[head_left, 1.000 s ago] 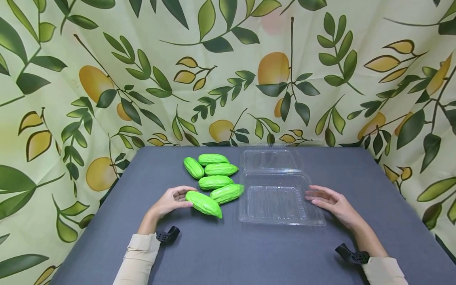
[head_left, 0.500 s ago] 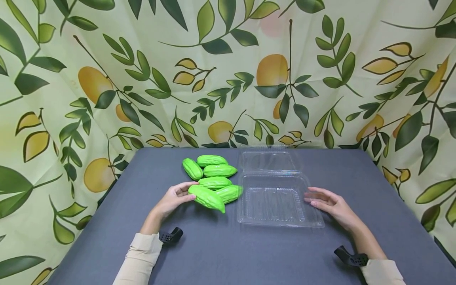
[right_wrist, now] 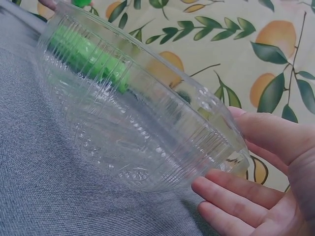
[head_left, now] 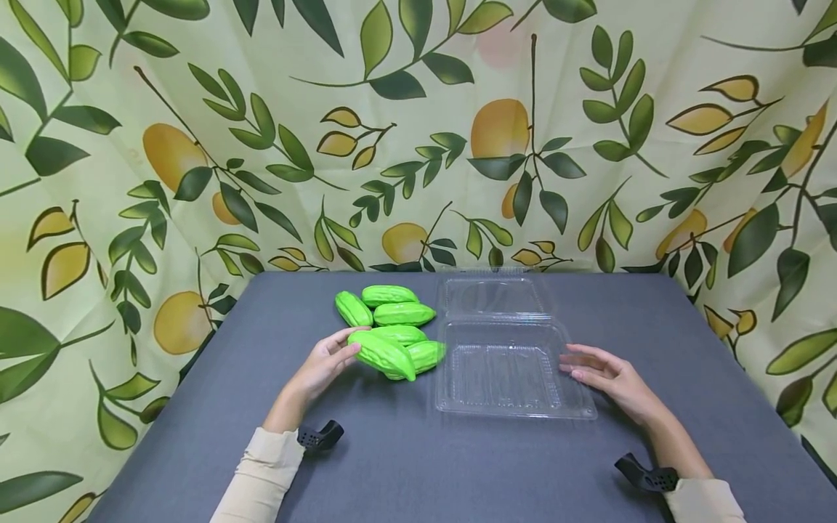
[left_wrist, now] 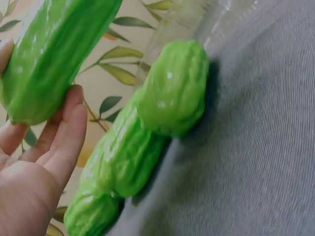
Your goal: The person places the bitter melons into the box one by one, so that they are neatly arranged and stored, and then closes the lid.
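altogether six gourds point(head_left: 404, 334); one container point(head_left: 506, 376)

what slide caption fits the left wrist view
Left hand holding a bitter melon, others lying on gray cloth.

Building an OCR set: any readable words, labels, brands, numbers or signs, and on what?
None readable in any view.
Clear container: no legible text; fine moulded marks would be too small to tell.
Green vegetables: no labels visible.
Backdrop cloth: leaf and fruit print, no lettering made out.
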A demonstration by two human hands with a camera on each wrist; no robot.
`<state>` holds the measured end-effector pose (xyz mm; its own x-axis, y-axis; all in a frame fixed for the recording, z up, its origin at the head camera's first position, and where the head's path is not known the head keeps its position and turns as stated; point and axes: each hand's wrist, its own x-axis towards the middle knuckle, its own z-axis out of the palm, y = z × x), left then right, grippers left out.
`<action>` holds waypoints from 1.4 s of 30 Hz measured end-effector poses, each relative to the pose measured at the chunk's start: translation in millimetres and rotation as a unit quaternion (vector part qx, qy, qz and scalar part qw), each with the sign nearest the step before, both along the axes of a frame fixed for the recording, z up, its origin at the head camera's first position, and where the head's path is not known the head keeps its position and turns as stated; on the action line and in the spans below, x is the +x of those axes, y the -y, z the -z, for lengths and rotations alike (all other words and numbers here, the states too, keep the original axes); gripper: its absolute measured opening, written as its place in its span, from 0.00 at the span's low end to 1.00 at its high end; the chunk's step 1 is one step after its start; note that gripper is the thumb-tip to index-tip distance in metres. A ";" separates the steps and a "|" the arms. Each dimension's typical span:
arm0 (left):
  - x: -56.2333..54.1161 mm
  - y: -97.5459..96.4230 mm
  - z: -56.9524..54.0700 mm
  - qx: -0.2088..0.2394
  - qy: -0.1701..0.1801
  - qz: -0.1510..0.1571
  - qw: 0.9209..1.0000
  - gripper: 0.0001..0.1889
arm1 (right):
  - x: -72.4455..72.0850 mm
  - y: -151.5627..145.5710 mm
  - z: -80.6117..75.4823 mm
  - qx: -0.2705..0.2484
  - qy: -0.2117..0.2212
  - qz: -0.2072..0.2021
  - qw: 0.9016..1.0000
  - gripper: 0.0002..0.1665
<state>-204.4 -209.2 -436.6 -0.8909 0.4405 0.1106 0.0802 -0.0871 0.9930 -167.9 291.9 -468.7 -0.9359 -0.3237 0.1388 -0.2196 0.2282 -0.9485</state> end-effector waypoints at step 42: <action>-4.0 -76.8 -23.6 -0.040 0.108 -0.105 0.988 0.36 | 0.3 4.2 -2.3 0.017 0.009 0.011 1.000 0.29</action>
